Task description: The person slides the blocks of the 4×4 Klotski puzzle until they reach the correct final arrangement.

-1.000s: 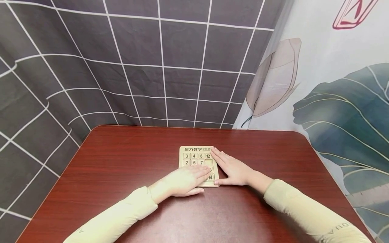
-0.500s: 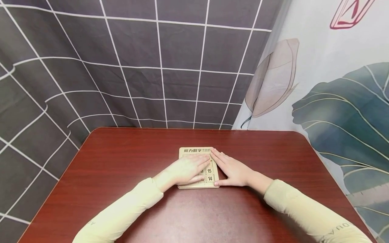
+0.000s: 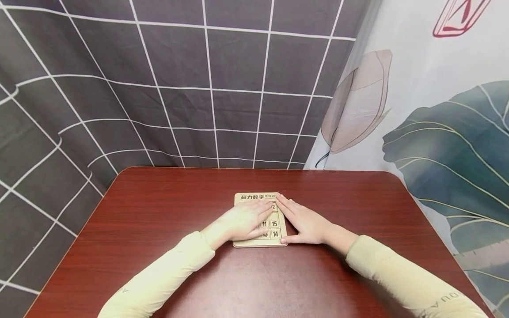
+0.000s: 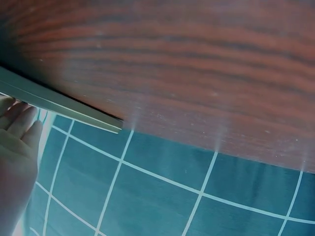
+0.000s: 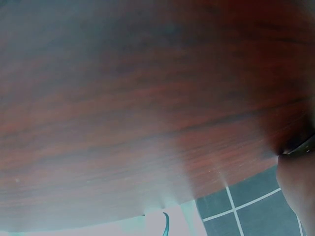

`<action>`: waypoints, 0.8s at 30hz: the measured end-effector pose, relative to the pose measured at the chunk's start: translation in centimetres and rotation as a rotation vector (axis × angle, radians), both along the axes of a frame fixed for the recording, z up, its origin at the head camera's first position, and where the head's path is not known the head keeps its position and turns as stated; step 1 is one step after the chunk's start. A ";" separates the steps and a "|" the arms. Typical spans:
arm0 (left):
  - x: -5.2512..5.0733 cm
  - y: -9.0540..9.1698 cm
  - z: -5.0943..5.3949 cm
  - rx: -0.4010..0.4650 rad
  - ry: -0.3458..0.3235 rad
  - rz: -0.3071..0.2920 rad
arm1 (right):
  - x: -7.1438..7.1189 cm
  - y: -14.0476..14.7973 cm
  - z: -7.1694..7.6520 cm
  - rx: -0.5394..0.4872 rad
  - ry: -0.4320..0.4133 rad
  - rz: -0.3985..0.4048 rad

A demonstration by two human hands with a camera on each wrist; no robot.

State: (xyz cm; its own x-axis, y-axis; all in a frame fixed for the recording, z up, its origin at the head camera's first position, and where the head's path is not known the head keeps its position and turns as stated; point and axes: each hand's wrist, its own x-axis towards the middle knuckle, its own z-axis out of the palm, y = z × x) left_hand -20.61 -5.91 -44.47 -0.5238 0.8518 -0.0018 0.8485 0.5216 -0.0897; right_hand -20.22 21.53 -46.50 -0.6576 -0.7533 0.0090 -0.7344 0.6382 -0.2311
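Note:
A pale wooden number slide puzzle point(image 3: 258, 243) lies flat on the table. My left hand point(image 3: 245, 219) lies over its left and upper tiles, fingers fairly straight, fingertips near the tile at upper right. Tiles 11, 15, 13 and 14 show below the fingers; the others are mostly covered. A tile-free slot shows above 15. My right hand point(image 3: 306, 224) rests against the board's right edge, straight fingers at the upper corner and thumb at the lower one. In the left wrist view, the board's edge point(image 4: 64, 105) shows beside the left fingers. Only part of the right hand point(image 5: 298, 182) enters the right wrist view.
The reddish-brown wooden table point(image 3: 167, 203) has rounded far corners. Behind it hangs a dark grey curtain point(image 3: 234, 57) with white grid lines. A white curtain with a leaf print point(image 3: 449, 150) hangs at the right.
My left hand has moved from the lower rows up over the upper rows, then shifted slightly left, baring part of the 12 tile. The right hand keeps its place.

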 end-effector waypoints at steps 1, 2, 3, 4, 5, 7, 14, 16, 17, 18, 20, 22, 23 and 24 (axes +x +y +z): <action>0.1 0.0 0.0 0.007 -0.002 -0.007 | 0.0 0.0 0.0 0.000 -0.001 0.000; 0.3 -0.1 0.0 0.010 -0.004 -0.013 | 0.0 0.0 0.0 -0.001 -0.002 0.000; 0.5 -0.1 0.0 0.015 -0.007 -0.021 | 0.1 0.0 0.0 -0.003 -0.003 0.001; 0.7 -0.2 0.0 0.018 -0.009 -0.030 | 0.1 0.0 0.0 -0.004 -0.004 0.002; 0.9 -0.2 0.0 0.017 -0.011 -0.038 | 0.1 0.1 0.0 -0.006 -0.003 0.003; 1.2 -0.4 -0.1 0.014 -0.011 -0.049 | 0.0 0.1 0.0 -0.011 -0.002 0.009; 0.7 -1.1 -0.5 0.014 -0.017 -0.053 | -0.3 0.1 -0.2 -0.011 0.015 0.026; 0.3 -1.4 -0.5 0.024 -0.012 -0.047 | -0.4 0.1 -0.2 -0.007 0.013 0.026; 0.0 -1.7 -0.4 0.024 -0.009 -0.039 | -0.4 0.1 -0.2 -0.004 0.013 0.025; -0.2 -1.9 -0.4 0.026 -0.006 -0.031 | -0.4 0.1 -0.2 -0.002 0.010 0.024; -0.6 -2.3 -0.3 0.022 -0.001 -0.010 | -0.4 0.1 -0.2 0.001 0.005 0.020; -0.9 -2.7 -0.2 0.020 -0.007 0.006 | -0.3 0.1 -0.2 0.004 0.002 0.015; -1.0 -2.8 -0.1 0.019 -0.010 0.012 | -0.3 0.1 -0.2 0.007 0.001 0.013; -1.0 -2.9 -0.1 0.018 -0.017 0.016 | -0.3 0.0 -0.2 0.006 -0.001 0.012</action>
